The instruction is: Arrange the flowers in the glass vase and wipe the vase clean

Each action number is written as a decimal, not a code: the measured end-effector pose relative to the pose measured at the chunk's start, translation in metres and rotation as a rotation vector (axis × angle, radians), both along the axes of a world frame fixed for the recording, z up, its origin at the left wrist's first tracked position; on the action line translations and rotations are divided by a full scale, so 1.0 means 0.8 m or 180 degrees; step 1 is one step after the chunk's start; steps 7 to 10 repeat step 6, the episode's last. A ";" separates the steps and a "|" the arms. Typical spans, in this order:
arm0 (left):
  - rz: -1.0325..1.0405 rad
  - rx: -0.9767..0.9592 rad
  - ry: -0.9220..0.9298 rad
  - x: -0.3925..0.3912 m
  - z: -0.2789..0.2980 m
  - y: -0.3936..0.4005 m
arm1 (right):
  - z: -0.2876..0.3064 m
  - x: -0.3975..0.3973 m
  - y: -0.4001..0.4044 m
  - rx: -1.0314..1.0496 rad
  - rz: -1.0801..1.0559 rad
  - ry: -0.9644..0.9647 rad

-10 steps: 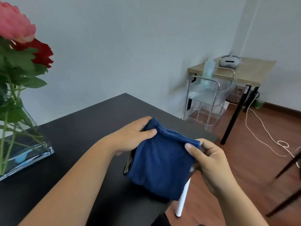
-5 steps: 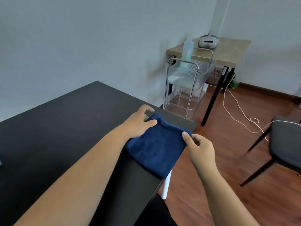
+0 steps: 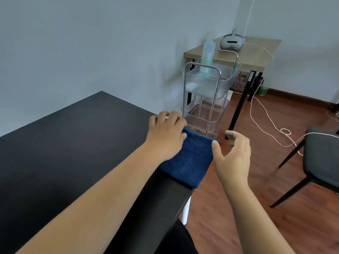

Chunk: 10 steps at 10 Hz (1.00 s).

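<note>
A folded dark blue cloth (image 3: 190, 160) lies on the right corner of the black table (image 3: 73, 143), reaching to the table's right edge. My left hand (image 3: 167, 134) rests flat on the cloth's far left part, fingers spread. Just off the cloth's right edge hovers my right hand (image 3: 233, 153), open, with its thumb tip close to the cloth's corner. The glass vase and the flowers are out of view.
A clear plastic trolley (image 3: 207, 99) with a pale bottle (image 3: 207, 55) stands just beyond the table corner. Behind it is a wooden side table (image 3: 256, 52) with a white device (image 3: 231, 41). A dark chair (image 3: 322, 162) and a white cable (image 3: 266, 114) are on the wooden floor at right.
Both hands lowered the cloth onto the table corner. My right hand let go of it and opened; my left hand flattened on it. The view turned right, and the vase left the frame.
</note>
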State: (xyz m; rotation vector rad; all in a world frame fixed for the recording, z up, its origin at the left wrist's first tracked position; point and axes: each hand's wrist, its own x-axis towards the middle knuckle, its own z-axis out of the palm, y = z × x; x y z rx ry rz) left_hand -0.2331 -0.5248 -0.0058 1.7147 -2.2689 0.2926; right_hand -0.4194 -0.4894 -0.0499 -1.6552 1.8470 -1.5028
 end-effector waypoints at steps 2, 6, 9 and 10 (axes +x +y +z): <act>-0.0094 0.1176 -0.0316 0.036 -0.029 0.047 | 0.011 0.025 0.017 0.0388 0.1069 0.1335; -0.0411 0.0998 0.0846 0.112 -0.032 0.094 | 0.019 0.041 0.031 0.0909 0.1118 0.1587; -0.0411 0.0998 0.0846 0.112 -0.032 0.094 | 0.019 0.041 0.031 0.0909 0.1118 0.1587; -0.0411 0.0998 0.0846 0.112 -0.032 0.094 | 0.019 0.041 0.031 0.0909 0.1118 0.1587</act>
